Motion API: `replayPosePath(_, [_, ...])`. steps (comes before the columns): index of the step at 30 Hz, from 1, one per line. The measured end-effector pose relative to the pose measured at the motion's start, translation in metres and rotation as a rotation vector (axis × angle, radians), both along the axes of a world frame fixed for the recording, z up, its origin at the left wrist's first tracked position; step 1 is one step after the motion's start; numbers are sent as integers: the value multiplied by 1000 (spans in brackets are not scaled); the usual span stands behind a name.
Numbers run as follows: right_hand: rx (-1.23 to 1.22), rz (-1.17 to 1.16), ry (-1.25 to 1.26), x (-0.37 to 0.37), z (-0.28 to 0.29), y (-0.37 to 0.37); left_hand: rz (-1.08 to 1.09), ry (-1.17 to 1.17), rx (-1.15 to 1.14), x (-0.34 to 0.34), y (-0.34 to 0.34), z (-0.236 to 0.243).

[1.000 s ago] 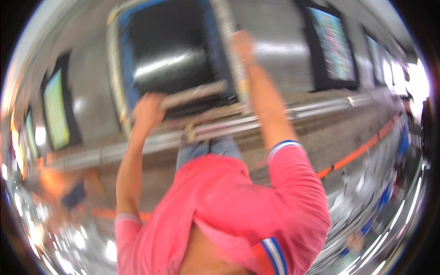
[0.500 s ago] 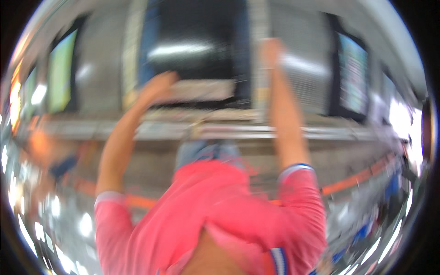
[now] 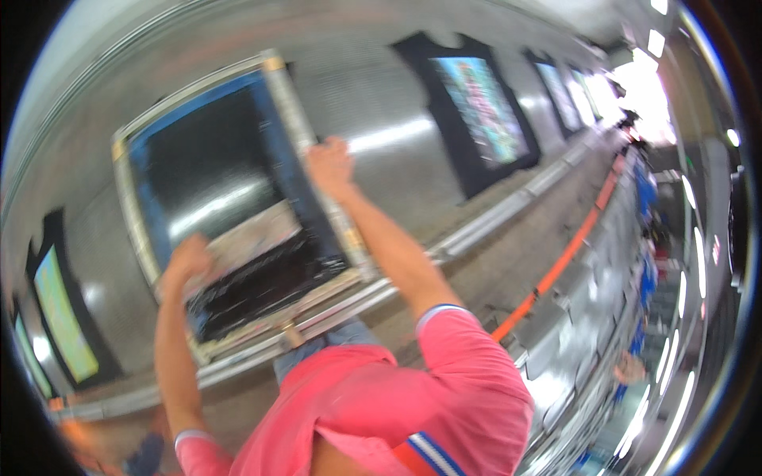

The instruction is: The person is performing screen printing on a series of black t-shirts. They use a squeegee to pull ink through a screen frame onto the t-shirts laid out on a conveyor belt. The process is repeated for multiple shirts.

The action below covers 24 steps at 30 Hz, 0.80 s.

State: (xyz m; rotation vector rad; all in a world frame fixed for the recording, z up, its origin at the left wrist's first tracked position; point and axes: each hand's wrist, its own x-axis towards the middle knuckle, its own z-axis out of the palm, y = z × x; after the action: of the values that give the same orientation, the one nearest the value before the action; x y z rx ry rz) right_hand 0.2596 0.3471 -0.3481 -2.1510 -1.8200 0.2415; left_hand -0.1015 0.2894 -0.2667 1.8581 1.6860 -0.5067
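Farther from the near edge of the frame than half a second ago lies the pale bar [image 3: 258, 234], and a wider black strip shows below it; the left hand [image 3: 189, 262] has gone with it. Also the whole view has turned, so the frame [image 3: 290, 103] now stands tilted, between nine and ten o'clock of the picture.

The bar rests across the black panel [image 3: 210, 151] inside the frame, a little below its middle, toward six o'clock. The left fingers seem closed on the bar's left end, although blur hides the exact grip. At two o'clock of the frame, the right hand [image 3: 332, 168] has its fingers curled against the side rail; whether they close around it, I cannot tell. Outside the frame, near one o'clock of the picture, a black printed shirt [image 3: 480, 111] lies flat on the metal table [image 3: 373, 103].

I judge the bar stiff and rather light, better held near its middle or by both ends, to keep the pressure even. The frame seems rigid but awkward, best held by opposite rails. Its panel looks thin, shiny, perhaps wet and slippery, so fingers should avoid it.
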Motion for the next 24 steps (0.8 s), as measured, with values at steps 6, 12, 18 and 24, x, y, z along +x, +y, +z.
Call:
replayPosePath(6, [-148,830,-242,-67,147,16,-42,-130,394,40,54,45])
replayPosePath(12, [-108,767,-243,-70,152,126,22,-9,497,0,150,66])
replayPosePath(18, [-134,664,-371,-85,128,230,-6,84,597,-41,254,21])
replayPosePath(24, [-3,702,-324,-73,106,190,-41,11,760,-30,206,10])
